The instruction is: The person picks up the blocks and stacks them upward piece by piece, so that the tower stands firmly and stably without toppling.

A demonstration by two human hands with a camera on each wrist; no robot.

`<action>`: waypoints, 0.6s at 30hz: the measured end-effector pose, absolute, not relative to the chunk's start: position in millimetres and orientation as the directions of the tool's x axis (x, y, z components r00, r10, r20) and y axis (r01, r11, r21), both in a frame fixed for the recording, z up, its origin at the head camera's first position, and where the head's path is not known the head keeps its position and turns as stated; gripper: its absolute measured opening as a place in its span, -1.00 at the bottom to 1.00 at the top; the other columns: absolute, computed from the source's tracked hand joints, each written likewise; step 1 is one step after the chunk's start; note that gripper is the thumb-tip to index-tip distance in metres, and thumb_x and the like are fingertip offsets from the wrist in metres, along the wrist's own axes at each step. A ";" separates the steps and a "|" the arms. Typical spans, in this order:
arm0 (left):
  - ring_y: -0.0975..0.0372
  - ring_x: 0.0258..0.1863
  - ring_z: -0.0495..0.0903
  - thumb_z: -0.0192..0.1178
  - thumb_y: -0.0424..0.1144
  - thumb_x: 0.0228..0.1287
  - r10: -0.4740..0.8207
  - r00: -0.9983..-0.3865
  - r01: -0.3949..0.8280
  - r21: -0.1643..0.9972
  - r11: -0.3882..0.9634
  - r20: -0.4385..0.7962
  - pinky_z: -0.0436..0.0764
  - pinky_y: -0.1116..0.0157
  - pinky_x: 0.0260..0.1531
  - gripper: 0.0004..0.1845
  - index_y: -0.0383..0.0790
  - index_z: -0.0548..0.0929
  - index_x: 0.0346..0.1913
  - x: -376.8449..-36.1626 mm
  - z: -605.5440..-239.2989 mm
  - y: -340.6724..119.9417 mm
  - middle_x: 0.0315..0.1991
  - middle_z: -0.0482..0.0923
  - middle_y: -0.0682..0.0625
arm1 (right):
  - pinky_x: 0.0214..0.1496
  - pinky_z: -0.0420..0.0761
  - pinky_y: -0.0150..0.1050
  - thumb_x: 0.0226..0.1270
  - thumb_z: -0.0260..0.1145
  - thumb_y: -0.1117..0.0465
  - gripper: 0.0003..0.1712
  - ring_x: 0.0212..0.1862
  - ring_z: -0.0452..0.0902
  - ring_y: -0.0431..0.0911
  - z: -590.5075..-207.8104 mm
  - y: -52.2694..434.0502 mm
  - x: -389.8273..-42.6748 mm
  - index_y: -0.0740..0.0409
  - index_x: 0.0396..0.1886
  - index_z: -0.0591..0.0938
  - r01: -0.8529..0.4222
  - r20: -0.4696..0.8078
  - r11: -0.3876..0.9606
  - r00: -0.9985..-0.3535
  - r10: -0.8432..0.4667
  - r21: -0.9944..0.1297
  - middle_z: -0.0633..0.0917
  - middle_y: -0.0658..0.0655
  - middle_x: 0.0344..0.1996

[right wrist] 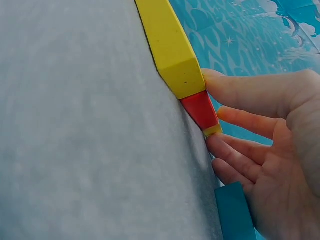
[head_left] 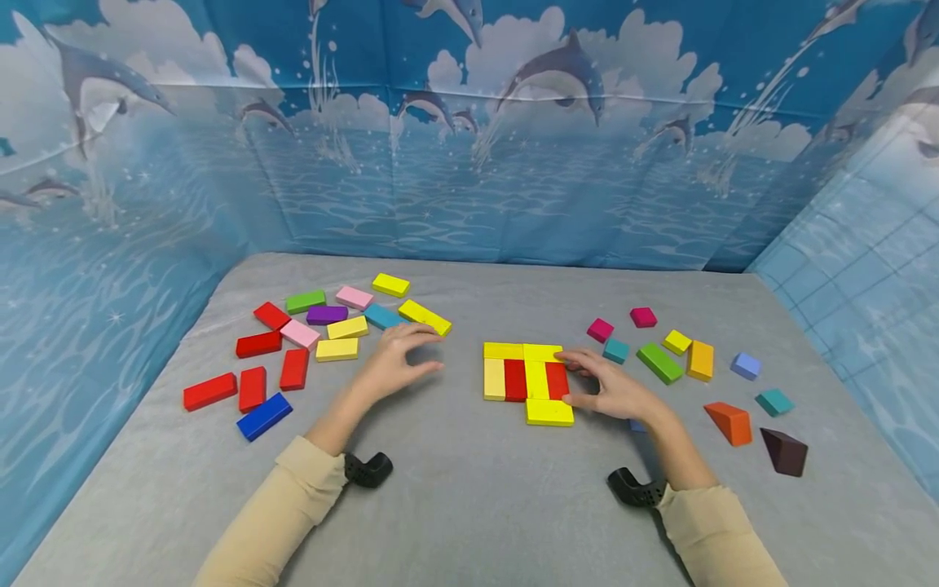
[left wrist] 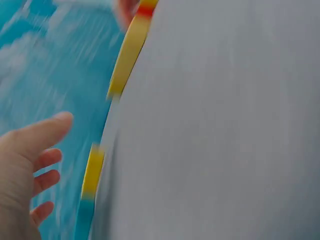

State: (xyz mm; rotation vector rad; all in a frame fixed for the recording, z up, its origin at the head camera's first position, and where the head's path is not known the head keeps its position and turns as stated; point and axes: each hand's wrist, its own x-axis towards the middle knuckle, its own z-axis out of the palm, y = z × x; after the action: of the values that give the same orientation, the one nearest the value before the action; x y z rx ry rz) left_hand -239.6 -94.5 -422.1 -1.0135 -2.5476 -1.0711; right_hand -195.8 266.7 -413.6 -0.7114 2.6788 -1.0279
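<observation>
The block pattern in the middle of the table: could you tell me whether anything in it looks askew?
Mostly tidy, but the bright yellow block at the bottom juts below the pattern, leaving it uneven. The right hand touches that side.

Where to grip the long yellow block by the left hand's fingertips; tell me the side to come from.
Pinch the long yellow block across its two long edges near its middle, coming from above with the left hand. It lies flat and slanted, its near edge open; a teal block crowds its left end.
</observation>
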 end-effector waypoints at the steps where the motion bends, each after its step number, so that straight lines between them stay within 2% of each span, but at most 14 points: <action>1: 0.07 0.05 0.43 0.39 -0.21 -0.01 0.493 -0.760 0.647 0.554 0.523 0.423 0.27 -0.01 0.11 -0.56 -0.27 0.62 -0.02 -241.2 -423.4 -108.0 -0.02 0.53 -0.10 | 0.14 0.34 0.13 0.12 0.33 0.17 -0.29 0.13 0.33 0.13 -413.8 267.1 -196.0 0.23 0.27 0.31 -0.370 0.001 0.645 -0.868 -0.497 -0.668 0.35 0.28 0.18; 6: 0.00 0.02 0.41 0.40 -0.27 -0.05 0.368 -0.833 0.549 0.538 0.639 0.413 0.29 -0.05 0.08 -0.57 -0.31 0.62 -0.04 -240.5 -428.4 -167.7 -0.05 0.52 -0.17 | 0.13 0.34 0.14 0.13 0.33 0.16 -0.28 0.14 0.33 0.13 -414.8 268.2 -196.4 0.22 0.27 0.31 -0.372 0.003 0.644 -0.868 -0.497 -0.669 0.34 0.27 0.19; 10: -0.02 0.00 0.39 0.41 -0.28 -0.06 0.284 -0.881 0.455 0.515 0.726 0.378 0.27 -0.07 0.06 -0.58 -0.32 0.63 -0.07 -235.5 -430.7 -197.6 -0.07 0.49 -0.19 | 0.13 0.34 0.14 0.13 0.33 0.15 -0.28 0.13 0.33 0.13 -415.2 268.7 -196.4 0.21 0.27 0.31 -0.373 0.004 0.641 -0.866 -0.500 -0.671 0.34 0.27 0.19; 18: -0.06 0.02 0.35 0.33 -0.31 0.04 0.299 -0.902 0.419 0.463 0.781 0.312 0.23 -0.07 0.03 -0.61 -0.32 0.60 -0.01 -233.7 -431.7 -211.7 -0.04 0.45 -0.24 | 0.12 0.35 0.14 0.12 0.33 0.16 -0.29 0.12 0.34 0.13 -415.9 268.6 -197.3 0.21 0.27 0.32 -0.385 0.016 0.632 -0.861 -0.508 -0.672 0.34 0.27 0.18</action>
State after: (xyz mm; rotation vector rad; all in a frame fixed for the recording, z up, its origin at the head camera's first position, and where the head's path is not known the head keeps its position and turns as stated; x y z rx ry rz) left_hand -233.7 -211.7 -431.7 -0.5633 -2.7519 -0.7927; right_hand -197.3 268.6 -415.9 -0.7396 2.6771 -1.0409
